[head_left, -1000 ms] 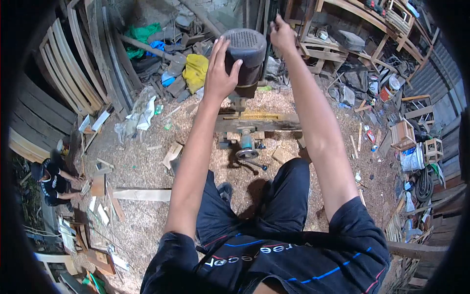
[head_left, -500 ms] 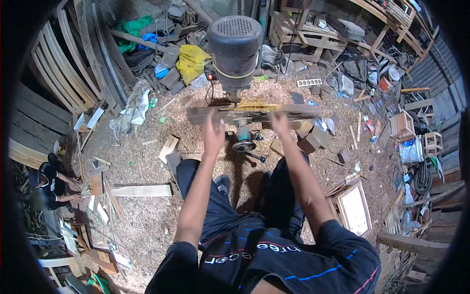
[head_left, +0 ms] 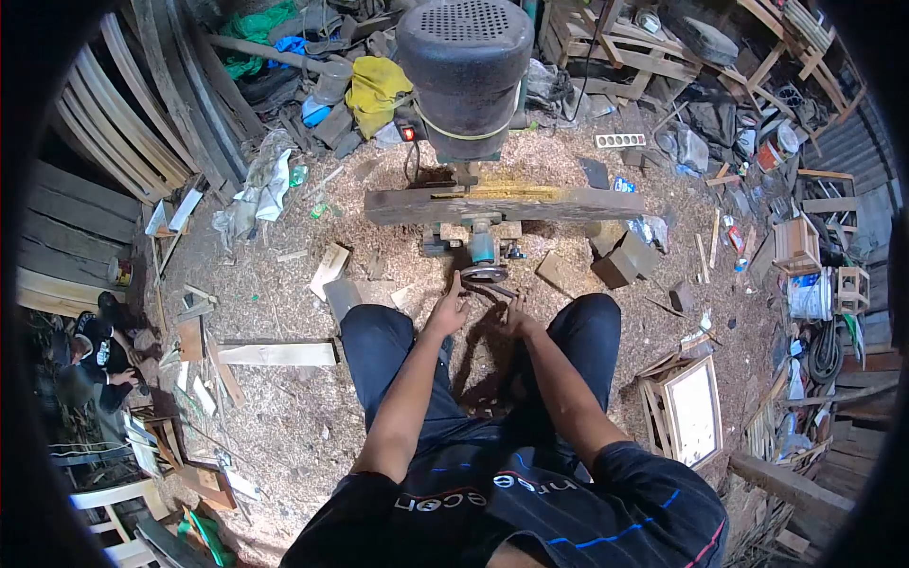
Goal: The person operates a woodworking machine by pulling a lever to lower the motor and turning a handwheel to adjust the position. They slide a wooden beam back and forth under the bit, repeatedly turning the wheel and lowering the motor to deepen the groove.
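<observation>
Under the dark motor housing [head_left: 464, 71] of the machine, a long wooden beam [head_left: 587, 204] lies crosswise, with yellowish chips along its top. Below the beam a round handwheel [head_left: 485, 273] sticks out toward me, and a dark lever [head_left: 488, 289] slants beside it. My left hand [head_left: 448, 310] is at the left edge of the wheel, its index finger pointing up and its other fingers partly spread. My right hand [head_left: 517, 316] is closed round the lever's right end.
At the left a person [head_left: 99, 350] crouches by wood scraps. Wood blocks [head_left: 625, 260] lie right of the machine, and a wooden box frame [head_left: 691, 407] stands at the lower right. Shavings cover the floor [head_left: 294, 417]. A power strip [head_left: 620, 141] lies behind.
Both my hands have come down from the beam to the handwheel and lever. My right hand has closed on the lever. The view has shifted slightly, and the machine looks nearer.
</observation>
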`<state>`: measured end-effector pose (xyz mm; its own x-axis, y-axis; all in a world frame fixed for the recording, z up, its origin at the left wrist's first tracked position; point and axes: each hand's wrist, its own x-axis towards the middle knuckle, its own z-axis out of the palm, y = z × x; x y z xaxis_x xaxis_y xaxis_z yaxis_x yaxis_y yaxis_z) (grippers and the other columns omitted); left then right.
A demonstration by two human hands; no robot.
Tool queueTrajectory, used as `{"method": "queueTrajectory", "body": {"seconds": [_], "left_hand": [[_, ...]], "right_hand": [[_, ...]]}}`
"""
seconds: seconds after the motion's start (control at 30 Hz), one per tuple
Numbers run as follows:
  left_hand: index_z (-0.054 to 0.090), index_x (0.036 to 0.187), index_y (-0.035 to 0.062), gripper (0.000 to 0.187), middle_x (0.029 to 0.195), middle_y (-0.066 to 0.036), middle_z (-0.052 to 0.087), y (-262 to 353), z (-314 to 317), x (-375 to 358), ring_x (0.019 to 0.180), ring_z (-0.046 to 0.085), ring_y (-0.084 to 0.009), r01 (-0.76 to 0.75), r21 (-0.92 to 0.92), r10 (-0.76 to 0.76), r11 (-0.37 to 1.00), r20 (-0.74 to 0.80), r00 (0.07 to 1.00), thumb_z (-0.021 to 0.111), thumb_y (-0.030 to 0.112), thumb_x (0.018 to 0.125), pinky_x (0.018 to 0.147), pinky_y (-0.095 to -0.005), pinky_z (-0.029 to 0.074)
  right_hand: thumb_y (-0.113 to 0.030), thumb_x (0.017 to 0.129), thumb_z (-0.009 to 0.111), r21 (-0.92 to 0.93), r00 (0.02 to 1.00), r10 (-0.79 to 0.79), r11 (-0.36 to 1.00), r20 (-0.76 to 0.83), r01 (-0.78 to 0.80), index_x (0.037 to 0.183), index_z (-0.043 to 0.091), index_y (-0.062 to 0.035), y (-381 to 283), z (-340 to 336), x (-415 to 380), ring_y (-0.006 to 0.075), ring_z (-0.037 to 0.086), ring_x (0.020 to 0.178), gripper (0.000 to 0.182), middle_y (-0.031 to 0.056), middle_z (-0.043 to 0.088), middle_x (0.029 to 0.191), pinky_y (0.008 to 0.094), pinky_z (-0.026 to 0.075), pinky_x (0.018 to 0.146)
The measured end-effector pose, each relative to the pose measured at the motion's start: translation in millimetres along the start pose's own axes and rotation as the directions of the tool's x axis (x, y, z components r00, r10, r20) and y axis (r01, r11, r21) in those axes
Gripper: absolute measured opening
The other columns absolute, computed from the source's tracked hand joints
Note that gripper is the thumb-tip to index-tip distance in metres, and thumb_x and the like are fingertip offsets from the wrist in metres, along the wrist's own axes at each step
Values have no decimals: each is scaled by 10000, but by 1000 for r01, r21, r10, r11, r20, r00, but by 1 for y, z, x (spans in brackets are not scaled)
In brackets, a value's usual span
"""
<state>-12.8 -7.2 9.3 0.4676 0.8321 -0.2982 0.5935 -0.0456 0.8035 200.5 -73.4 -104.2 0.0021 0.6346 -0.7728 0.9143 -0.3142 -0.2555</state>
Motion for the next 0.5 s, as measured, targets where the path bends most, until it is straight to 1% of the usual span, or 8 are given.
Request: {"method": "queueTrajectory", "body": {"seconds": [0.07,0.1,0.17,0.27,0.37,0.4,0.47,0.5], "left_hand": [[42,1532,174,871,1356,-290,471,3,-3,1,1223,497,-420,34,9,-34,999,33,999,601,171,865,1007,-403,416],[40,1533,179,874,1353,-287,476,3,-3,2,1220,502,-418,34,5,-34,999,26,999,602,170,863,1003,-404,419],[38,1533,188,881,1346,-282,487,7,1,2,1212,513,-413,34,-8,-34,999,12,999,604,169,859,995,-405,427],[45,1533,185,878,1349,-279,486,38,-12,-2,1217,511,-407,230,-37,-224,972,123,967,607,175,859,1000,-400,423],[68,1533,178,863,1310,-289,513,28,-5,-2,1175,543,-411,95,-59,-92,994,45,995,606,177,859,977,-404,438],[78,1533,184,853,1290,-293,526,18,0,0,1151,556,-414,25,-55,-25,998,-4,1000,603,174,860,962,-409,447],[98,1533,196,836,1250,-300,551,-1,9,5,1102,584,-421,-115,-41,110,993,-97,989,596,167,862,932,-418,464],[137,1529,197,801,1206,-298,580,0,9,4,1052,609,-414,-123,-13,120,992,-131,984,588,158,868,912,-416,472]], "right_hand": [[-584,818,559,55,1000,17,998,17,-17,1455,-48,111,-2,-5,-8,455,19,1437,1122,336,-69,1527,450,150,1176],[-586,804,577,84,1000,23,996,22,-25,1455,-64,107,-2,-6,-5,452,12,1438,1147,325,-87,1531,450,145,1177],[-572,781,611,112,1000,18,994,16,-20,1460,-62,97,0,-7,1,455,22,1438,1167,325,-72,1533,446,148,1177],[-535,759,656,123,1000,21,992,11,-22,1462,-54,96,2,-6,7,458,33,1436,1182,326,-58,1533,430,161,1176],[-470,738,699,167,1000,3,986,2,-3,1459,-44,102,5,-5,12,460,44,1434,1183,327,-47,1533,419,172,1174],[-444,731,713,191,1000,-5,982,-2,6,1459,-40,104,7,-4,14,461,48,1433,1183,327,-43,1534,416,175,1173],[-403,716,732,218,997,-28,975,-77,45,1453,-5,116,14,6,29,452,136,1420,1165,341,29,1523,406,222,1158],[-382,708,741,232,992,-36,971,-118,63,1450,12,122,17,9,34,448,179,1413,1156,348,65,1518,401,245,1150]]}}
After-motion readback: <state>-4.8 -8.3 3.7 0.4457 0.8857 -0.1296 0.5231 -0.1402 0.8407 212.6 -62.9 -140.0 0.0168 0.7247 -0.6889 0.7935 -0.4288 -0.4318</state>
